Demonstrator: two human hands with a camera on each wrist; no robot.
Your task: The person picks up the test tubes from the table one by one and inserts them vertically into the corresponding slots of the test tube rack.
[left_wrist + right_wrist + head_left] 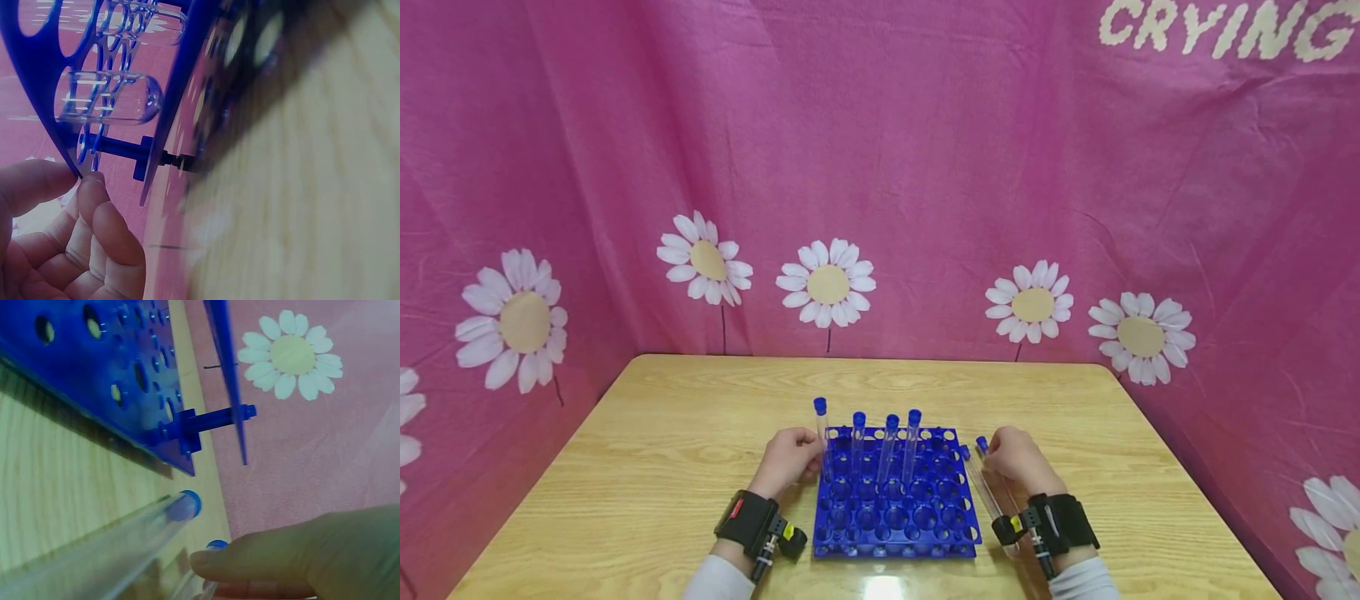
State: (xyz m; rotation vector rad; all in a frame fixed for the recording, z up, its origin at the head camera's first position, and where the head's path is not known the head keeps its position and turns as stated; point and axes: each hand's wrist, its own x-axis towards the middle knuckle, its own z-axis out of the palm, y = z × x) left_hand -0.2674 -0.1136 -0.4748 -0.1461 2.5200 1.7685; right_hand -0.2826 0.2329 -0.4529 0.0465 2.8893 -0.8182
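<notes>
A blue test tube rack [897, 550] stands on the table, with several clear, blue-capped test tubes upright in its back rows. At the rack's left side, my left hand [785, 460] pinches the edge of its upper plate between thumb [37, 181] and fingertips. Beside it in the rack is the leftmost test tube [822, 429]; its rounded end [140, 99] shows in the left wrist view. Right of the rack, my right hand [1021, 458] pinches a test tube [217, 544] just below its blue cap. Another capped test tube [144, 534] lies on the table between that hand and the rack.
The wooden table [700, 408] ends at a pink curtain [925, 167] printed with daisies, which also hangs at both sides. A black strap with a small camera sits on each wrist, the right one [1060, 525] over the lower ends of the lying tubes.
</notes>
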